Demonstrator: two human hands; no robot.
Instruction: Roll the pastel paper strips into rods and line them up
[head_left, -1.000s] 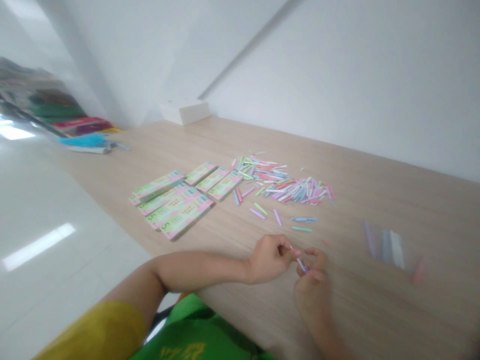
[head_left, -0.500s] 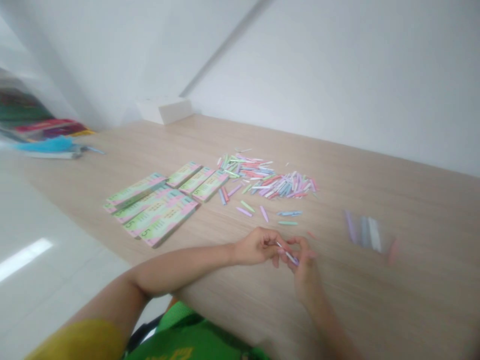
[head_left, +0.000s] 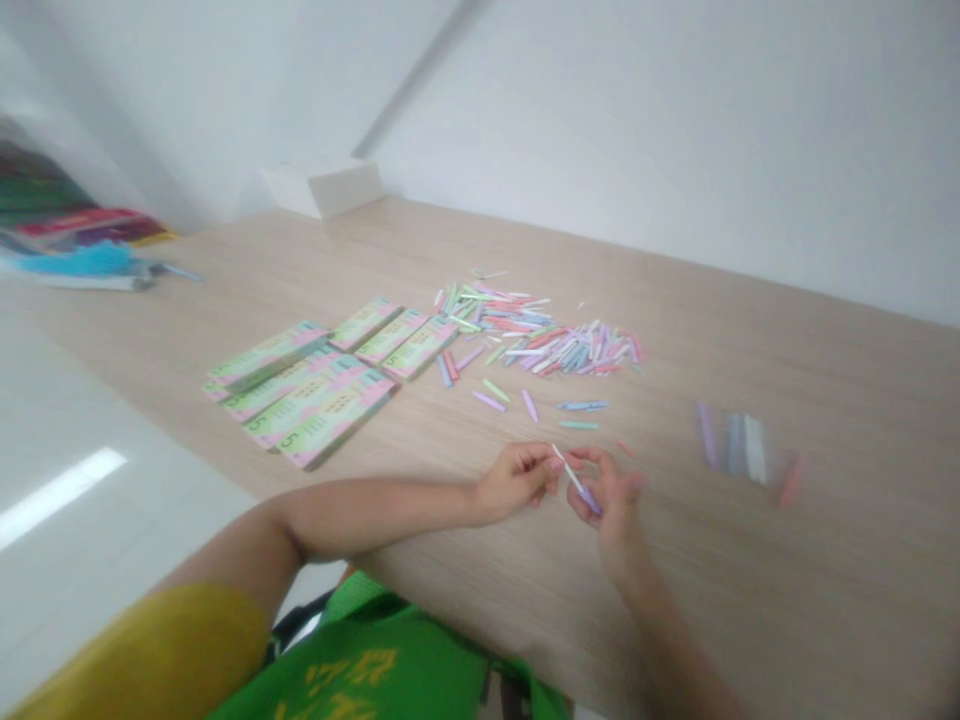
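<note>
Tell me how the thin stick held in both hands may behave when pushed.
Probably very light: fingertips of the left hand and right hand alone hold the thin stick. It looks straight, so likely stiffish. It may slide on the smooth table.

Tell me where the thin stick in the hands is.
Head view, lower centre: the thin stick is pinched between the left hand and right hand over the wooden table, nearer the person than the pile of pastel sticks.

A figure that looks like a 5 stands on the near ends of two packs [head_left: 315,420], left of centre. Yellow print on the shirt [head_left: 360,670], bottom edge, is too blurred to read.
</note>
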